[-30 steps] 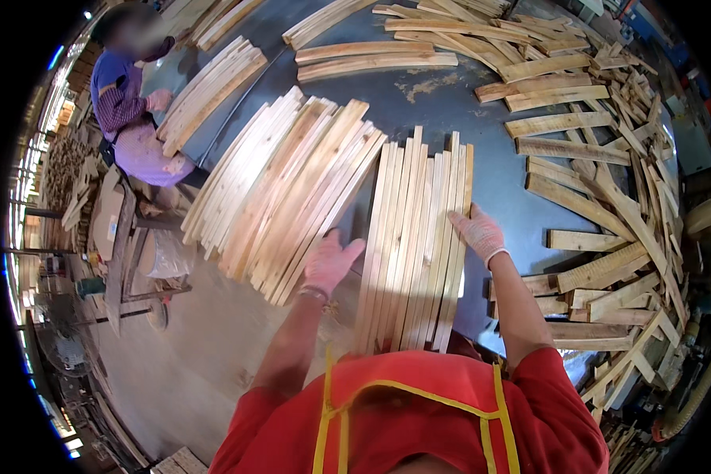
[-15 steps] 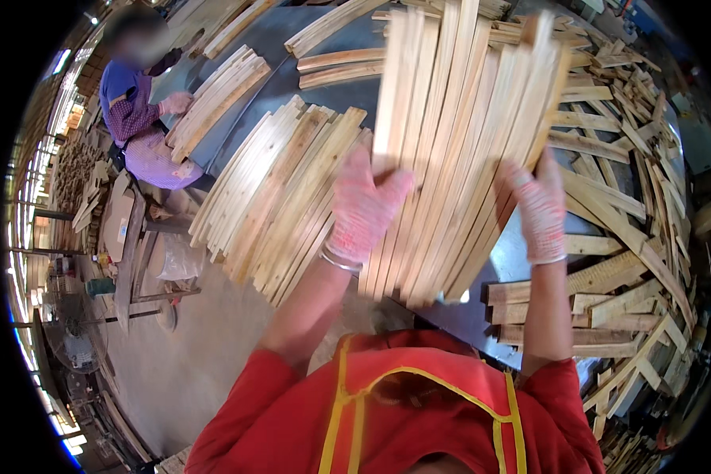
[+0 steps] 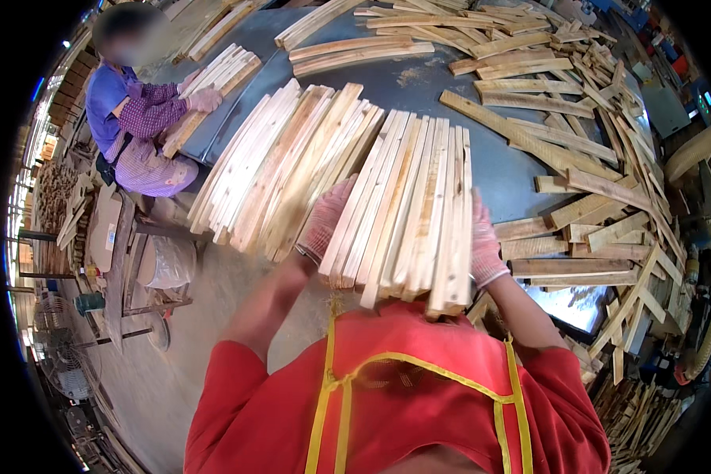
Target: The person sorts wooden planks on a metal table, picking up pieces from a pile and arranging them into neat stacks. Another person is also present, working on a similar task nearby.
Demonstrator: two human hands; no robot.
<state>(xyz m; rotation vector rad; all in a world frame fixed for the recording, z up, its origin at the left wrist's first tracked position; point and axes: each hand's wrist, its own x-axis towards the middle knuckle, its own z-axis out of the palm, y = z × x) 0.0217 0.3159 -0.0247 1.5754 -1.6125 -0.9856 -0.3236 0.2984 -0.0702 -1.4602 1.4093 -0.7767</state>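
Observation:
A bundle of pale wooden strips lies between my two hands, its strips side by side and their near ends uneven, close to my apron. My left hand, in a pink-and-white knit glove, presses on the bundle's left side, its fingers partly hidden. On the opposite side, my gloved right hand grips the edge, fingertips out of sight. Just left of the bundle, a row of similar slightly curved strips lies on the blue-grey table, sticking out past its near edge.
A co-worker at the far left has both gloved hands on another stack of strips. Loose wooden pieces cover the table's right side in a jumbled heap. A standing fan and a plastic bag are at the left.
My hands have brought the bundle down and toward me, from raised and blurred to lower beside the row. The co-worker now has both hands on the strips, and that stack has become smaller.

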